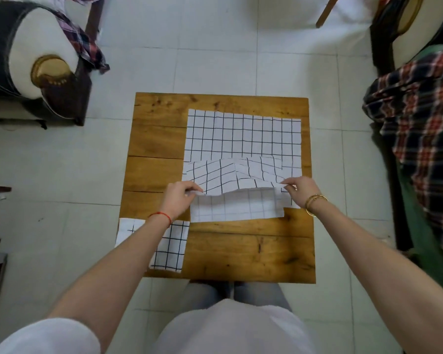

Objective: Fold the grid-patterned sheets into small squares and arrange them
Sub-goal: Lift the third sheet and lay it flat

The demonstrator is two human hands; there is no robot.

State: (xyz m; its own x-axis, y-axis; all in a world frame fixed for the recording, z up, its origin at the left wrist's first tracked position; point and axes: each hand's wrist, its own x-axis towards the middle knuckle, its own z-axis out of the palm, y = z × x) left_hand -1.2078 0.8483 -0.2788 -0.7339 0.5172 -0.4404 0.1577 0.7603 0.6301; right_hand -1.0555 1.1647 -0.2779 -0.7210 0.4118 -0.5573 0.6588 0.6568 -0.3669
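Note:
A white sheet with a black grid lies spread over the far right part of the wooden table. Its near edge is lifted and curled over toward the far side, so the pale underside shows. My left hand pinches the lifted edge at its left end. My right hand pinches the same edge at its right end. A folded grid-patterned square rests at the table's near left corner, partly under my left forearm.
The small square table stands on a pale tiled floor. A sofa arm with plaid cloth is at the far left. A plaid blanket covers furniture close on the right. A chair leg shows at the top.

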